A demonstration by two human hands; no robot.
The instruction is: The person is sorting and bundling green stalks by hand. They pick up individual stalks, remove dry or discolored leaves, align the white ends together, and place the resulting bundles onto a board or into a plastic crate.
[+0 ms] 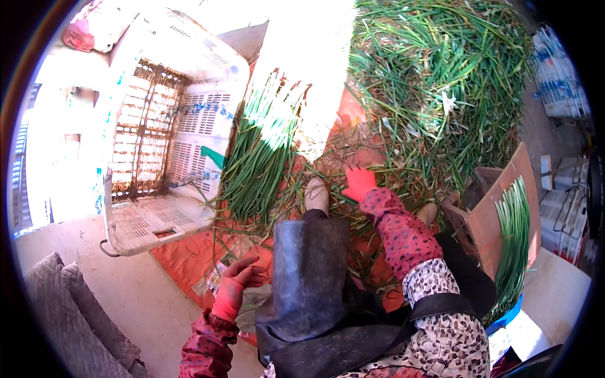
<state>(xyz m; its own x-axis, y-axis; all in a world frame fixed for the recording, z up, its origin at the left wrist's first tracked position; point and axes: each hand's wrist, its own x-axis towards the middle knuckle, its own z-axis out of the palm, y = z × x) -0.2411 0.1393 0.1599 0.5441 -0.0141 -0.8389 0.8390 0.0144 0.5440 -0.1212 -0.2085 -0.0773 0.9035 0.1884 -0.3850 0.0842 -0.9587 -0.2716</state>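
Note:
My left hand (239, 279), in a worn red glove, hangs over the left side of my lap with its fingers apart and nothing in it. My right hand (360, 183), in a red glove, reaches down to scattered green stalks (383, 167) beside my right knee; its fingers are spread and hold nothing that shows. A bundle of long green stalks (264, 160) lies between the white crate and my foot. A large loose heap of green leaves (439, 80) fills the upper right. More stalks (515, 222) rest on a tilted board at my right.
A large white plastic crate (194, 137) lies at the left. An orange sheet (182, 260) covers the ground under my feet (316, 193). Grey quilted cloth (80, 321) is at the lower left. White crates (562, 80) stand at the far right. Strong glare hides the upper middle.

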